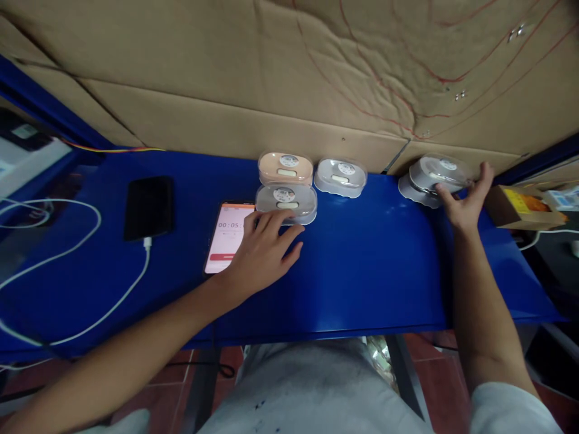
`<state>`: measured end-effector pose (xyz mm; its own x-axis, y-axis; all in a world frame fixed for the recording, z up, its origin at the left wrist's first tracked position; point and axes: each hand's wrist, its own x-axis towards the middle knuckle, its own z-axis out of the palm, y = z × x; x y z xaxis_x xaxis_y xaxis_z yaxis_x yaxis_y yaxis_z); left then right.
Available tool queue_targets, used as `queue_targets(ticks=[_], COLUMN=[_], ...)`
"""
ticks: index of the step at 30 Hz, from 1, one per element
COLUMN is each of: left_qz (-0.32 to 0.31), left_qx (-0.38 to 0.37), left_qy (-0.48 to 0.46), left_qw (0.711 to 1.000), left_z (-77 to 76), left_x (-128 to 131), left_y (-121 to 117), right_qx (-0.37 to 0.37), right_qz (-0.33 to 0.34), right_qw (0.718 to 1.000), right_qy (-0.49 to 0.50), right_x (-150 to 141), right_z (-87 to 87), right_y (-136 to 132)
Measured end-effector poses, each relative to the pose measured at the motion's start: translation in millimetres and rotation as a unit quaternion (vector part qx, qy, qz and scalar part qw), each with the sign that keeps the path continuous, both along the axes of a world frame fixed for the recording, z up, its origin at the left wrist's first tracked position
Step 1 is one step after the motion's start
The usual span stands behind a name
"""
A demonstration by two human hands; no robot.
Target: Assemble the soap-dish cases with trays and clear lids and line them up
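Observation:
My left hand (271, 244) lies over the right part of a lit phone (226, 235), fingers spread. Its fingertips reach the front edge of a grey oval box with a clear lid (289, 196); whether they press on it I cannot tell. Right behind that box is a peach oval box (275, 172) of the same shape. A pale grey oval box (341, 175) sits to their right. Farther right, my right hand (465, 202) grips the right end of another grey oval box (427, 178), thumb in front. Round labels and small pale latches show on the lids.
A blue table (362, 271) carries everything, with a cardboard wall (203, 120) along its back. On the left, a black phone (149, 208) is plugged into a looping white cable (122, 301). A small open carton (520, 205) stands at right.

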<state>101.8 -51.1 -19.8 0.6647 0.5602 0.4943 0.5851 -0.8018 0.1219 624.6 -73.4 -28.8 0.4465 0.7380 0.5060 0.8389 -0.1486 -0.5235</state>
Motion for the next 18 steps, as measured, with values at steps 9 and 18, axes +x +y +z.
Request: queue_targets(ticks=[9,18], left_qz=[-0.010,-0.026], left_qx=[-0.001,-0.015], left_qy=[-0.014,-0.021], left_qw=[1.000,0.999], left_z=[0.8,1.1], left_x=[0,0], left_y=[-2,-3], right_qx=[0.041,0.097], right_qz=[-0.016,0.000], right_qw=[0.997,0.995], right_qy=[0.071,0.009], right_x=[-4,-6], right_z=[-2.4,9.2], right_y=[4,-3])
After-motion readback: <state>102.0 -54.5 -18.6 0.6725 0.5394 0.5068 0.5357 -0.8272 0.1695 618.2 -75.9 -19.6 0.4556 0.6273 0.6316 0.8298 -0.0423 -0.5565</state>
